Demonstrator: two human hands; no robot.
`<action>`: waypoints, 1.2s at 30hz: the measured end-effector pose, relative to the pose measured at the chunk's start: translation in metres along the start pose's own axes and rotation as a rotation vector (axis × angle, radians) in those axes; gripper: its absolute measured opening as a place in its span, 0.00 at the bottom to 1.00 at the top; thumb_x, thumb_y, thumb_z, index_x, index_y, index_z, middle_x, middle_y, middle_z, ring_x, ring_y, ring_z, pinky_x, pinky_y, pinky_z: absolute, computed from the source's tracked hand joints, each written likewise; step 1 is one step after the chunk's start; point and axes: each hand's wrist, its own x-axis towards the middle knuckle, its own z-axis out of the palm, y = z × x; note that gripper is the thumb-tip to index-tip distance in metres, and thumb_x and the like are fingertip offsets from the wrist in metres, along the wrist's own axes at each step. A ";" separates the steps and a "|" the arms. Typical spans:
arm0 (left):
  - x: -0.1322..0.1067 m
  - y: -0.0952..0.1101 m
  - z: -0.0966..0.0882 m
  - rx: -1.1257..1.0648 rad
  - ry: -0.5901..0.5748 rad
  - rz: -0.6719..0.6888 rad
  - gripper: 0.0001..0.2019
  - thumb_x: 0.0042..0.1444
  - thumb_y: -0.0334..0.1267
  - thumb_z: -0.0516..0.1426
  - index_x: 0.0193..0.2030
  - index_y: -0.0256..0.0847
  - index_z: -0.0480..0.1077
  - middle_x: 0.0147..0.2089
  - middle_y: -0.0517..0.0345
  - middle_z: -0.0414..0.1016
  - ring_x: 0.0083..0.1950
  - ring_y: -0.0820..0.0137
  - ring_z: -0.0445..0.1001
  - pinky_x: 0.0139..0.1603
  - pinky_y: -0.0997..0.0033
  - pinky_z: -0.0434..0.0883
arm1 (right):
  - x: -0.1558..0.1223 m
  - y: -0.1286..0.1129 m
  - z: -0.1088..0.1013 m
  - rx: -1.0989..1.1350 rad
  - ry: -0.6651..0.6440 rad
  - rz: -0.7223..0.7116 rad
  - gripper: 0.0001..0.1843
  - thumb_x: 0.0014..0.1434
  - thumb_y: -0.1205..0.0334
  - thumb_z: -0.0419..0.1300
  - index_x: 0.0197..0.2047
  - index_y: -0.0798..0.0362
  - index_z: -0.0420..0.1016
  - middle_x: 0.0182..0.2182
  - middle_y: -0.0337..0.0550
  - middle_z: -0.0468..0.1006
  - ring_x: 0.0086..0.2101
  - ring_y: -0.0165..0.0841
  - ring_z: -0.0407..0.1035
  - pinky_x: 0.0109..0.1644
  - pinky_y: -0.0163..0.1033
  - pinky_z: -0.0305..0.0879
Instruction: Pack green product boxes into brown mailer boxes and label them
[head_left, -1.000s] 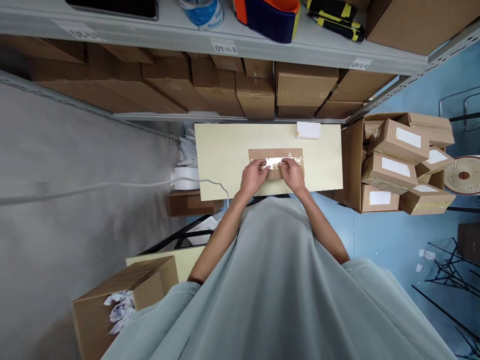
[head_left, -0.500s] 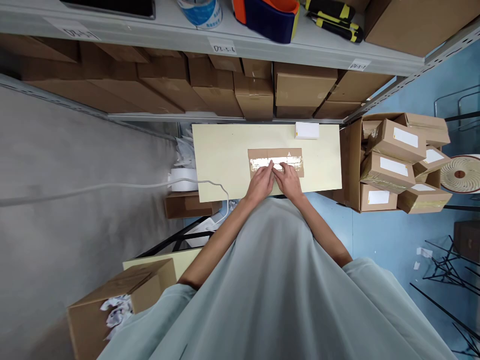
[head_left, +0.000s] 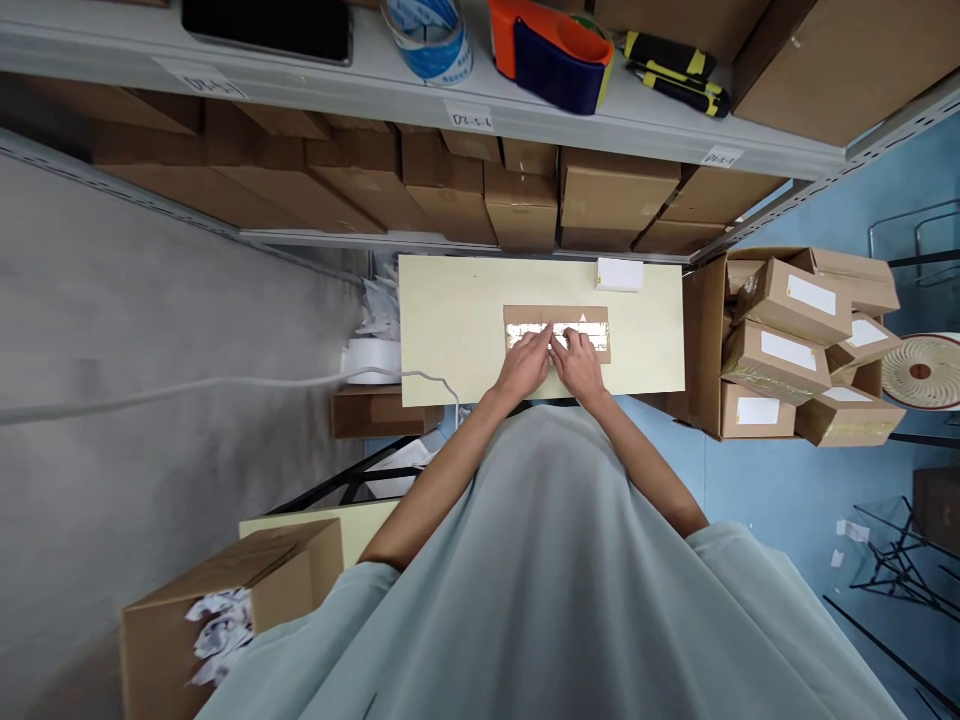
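Observation:
A flat brown cardboard box [head_left: 517, 314] lies on the pale yellow tabletop, with a glossy strip of clear tape [head_left: 598, 335] along its upper face that catches the light. My left hand [head_left: 526, 362] rests on the left-middle of the box, its fingers stretched out over the tape. Beside it, my right hand [head_left: 577, 364] touches the same strip with slightly bent, parted fingers. The fingertips of both hands almost meet at the box's middle. Nothing held shows in either hand, though the undersides of the fingers are hidden.
On the tabletop [head_left: 450, 330], a small white box [head_left: 619, 274] sits at the back edge. A large carton [head_left: 703, 340] of labelled boxes stands to the right. Above, a metal shelf [head_left: 300, 85] bears a phone, a tape roll [head_left: 431, 45], a tape dispenser [head_left: 555, 60] and cutters. A white cable [head_left: 225, 383] crosses the left.
The whole view has shifted slightly, so shelf and table appear lower. Both hands stay on the taped box, with only slight finger movement along the strip.

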 end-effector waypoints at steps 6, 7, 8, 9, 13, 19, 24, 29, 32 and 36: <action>-0.031 -0.006 0.007 -0.081 0.027 0.069 0.32 0.74 0.35 0.49 0.84 0.40 0.60 0.78 0.40 0.72 0.80 0.55 0.69 0.83 0.45 0.66 | -0.017 0.002 -0.005 0.000 -0.021 -0.107 0.28 0.82 0.55 0.50 0.78 0.49 0.73 0.71 0.62 0.71 0.64 0.55 0.63 0.71 0.61 0.67; -0.034 -0.005 0.010 -0.084 0.030 0.074 0.32 0.75 0.35 0.48 0.84 0.39 0.59 0.80 0.40 0.70 0.82 0.56 0.68 0.84 0.46 0.65 | -0.019 0.002 -0.005 -0.002 -0.023 -0.114 0.28 0.82 0.55 0.50 0.78 0.50 0.72 0.71 0.63 0.71 0.64 0.55 0.64 0.71 0.61 0.67; -0.036 -0.005 0.012 -0.087 0.036 0.071 0.32 0.75 0.35 0.47 0.84 0.39 0.59 0.82 0.40 0.68 0.83 0.57 0.66 0.85 0.47 0.64 | -0.019 0.002 -0.006 -0.005 -0.021 -0.117 0.28 0.82 0.55 0.50 0.79 0.50 0.71 0.71 0.62 0.71 0.64 0.55 0.64 0.71 0.60 0.66; -0.036 -0.004 0.013 -0.087 0.048 0.061 0.33 0.75 0.36 0.47 0.85 0.39 0.58 0.83 0.40 0.65 0.85 0.57 0.64 0.86 0.47 0.62 | -0.018 0.001 -0.006 -0.008 -0.016 -0.115 0.28 0.83 0.55 0.50 0.79 0.49 0.70 0.71 0.62 0.71 0.63 0.54 0.65 0.71 0.59 0.67; -0.025 0.000 0.013 -0.037 0.128 -0.027 0.32 0.76 0.39 0.48 0.85 0.40 0.58 0.87 0.39 0.58 0.88 0.53 0.55 0.88 0.41 0.56 | -0.005 -0.002 -0.006 -0.011 -0.033 -0.088 0.28 0.83 0.53 0.48 0.79 0.48 0.71 0.68 0.63 0.74 0.62 0.54 0.67 0.68 0.59 0.68; -0.018 -0.001 0.015 0.113 0.039 -0.035 0.34 0.78 0.48 0.47 0.85 0.36 0.60 0.88 0.39 0.54 0.91 0.44 0.44 0.89 0.32 0.44 | -0.005 0.003 -0.007 -0.019 -0.048 -0.095 0.29 0.81 0.61 0.49 0.79 0.55 0.69 0.72 0.67 0.71 0.65 0.56 0.67 0.69 0.60 0.69; -0.027 -0.004 0.017 0.271 -0.052 0.039 0.39 0.78 0.55 0.51 0.87 0.36 0.55 0.90 0.39 0.47 0.91 0.43 0.39 0.89 0.31 0.39 | -0.020 0.021 -0.008 0.022 -0.012 -0.164 0.29 0.80 0.65 0.48 0.79 0.55 0.70 0.74 0.62 0.72 0.68 0.52 0.69 0.72 0.58 0.72; -0.025 -0.008 0.008 0.376 -0.119 0.065 0.37 0.79 0.52 0.51 0.88 0.40 0.55 0.90 0.47 0.48 0.92 0.45 0.39 0.90 0.37 0.39 | -0.028 0.035 -0.008 0.071 -0.026 -0.249 0.29 0.82 0.60 0.48 0.80 0.57 0.69 0.79 0.59 0.67 0.73 0.52 0.65 0.80 0.61 0.65; -0.018 -0.008 0.008 0.338 -0.075 0.042 0.34 0.79 0.49 0.51 0.87 0.43 0.58 0.89 0.47 0.52 0.91 0.45 0.42 0.90 0.36 0.42 | -0.026 0.039 -0.007 0.084 -0.055 -0.266 0.31 0.82 0.59 0.49 0.82 0.56 0.66 0.81 0.56 0.63 0.75 0.53 0.63 0.81 0.63 0.64; -0.019 -0.009 0.011 0.207 0.000 -0.009 0.33 0.79 0.47 0.51 0.86 0.42 0.59 0.88 0.46 0.55 0.91 0.46 0.45 0.89 0.36 0.45 | -0.022 0.052 -0.014 0.172 -0.006 -0.252 0.31 0.83 0.55 0.50 0.83 0.51 0.65 0.81 0.54 0.65 0.77 0.51 0.62 0.82 0.64 0.63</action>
